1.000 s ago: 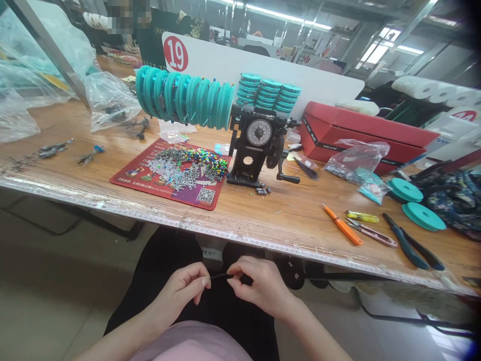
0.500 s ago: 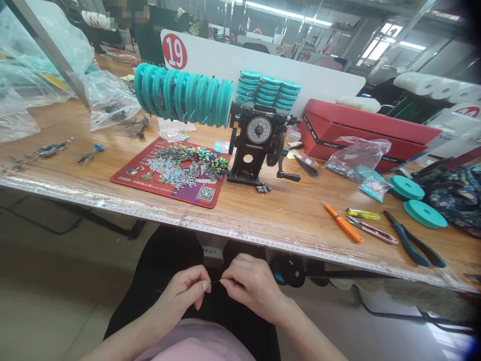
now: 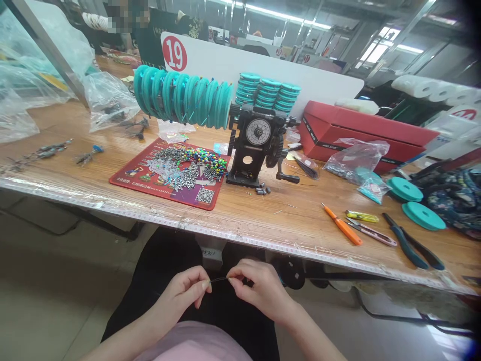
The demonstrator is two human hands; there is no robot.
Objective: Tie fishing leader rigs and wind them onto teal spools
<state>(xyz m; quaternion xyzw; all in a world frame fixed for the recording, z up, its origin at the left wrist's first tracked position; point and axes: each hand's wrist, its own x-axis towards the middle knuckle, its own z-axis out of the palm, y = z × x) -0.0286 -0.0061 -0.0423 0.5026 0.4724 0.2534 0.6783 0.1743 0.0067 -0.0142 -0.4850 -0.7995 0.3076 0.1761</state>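
A thin dark line (image 3: 220, 279) is stretched between my two hands, over my lap and below the table's front edge. My left hand (image 3: 188, 288) pinches one end of it between thumb and index finger. On the other side my right hand (image 3: 257, 288) pinches it at the fingertips. Whatever small part may sit inside either pinch is too small to make out. Beyond the hands, a red mat (image 3: 124, 176) on the table carries piles of colourful beads (image 3: 210, 160) and small metal pieces (image 3: 186, 178).
A black winding machine (image 3: 246, 155) with a crank holds a row of turquoise spools (image 3: 184, 98). A red box (image 3: 361, 130) stands behind plastic bags. An orange tool (image 3: 343, 225), small snips (image 3: 372, 233) and dark pliers (image 3: 411, 248) lie at the right.
My right hand has moved slightly right and up, away from my left hand. More of the line shows between them. My left hand has stayed nearly in place.
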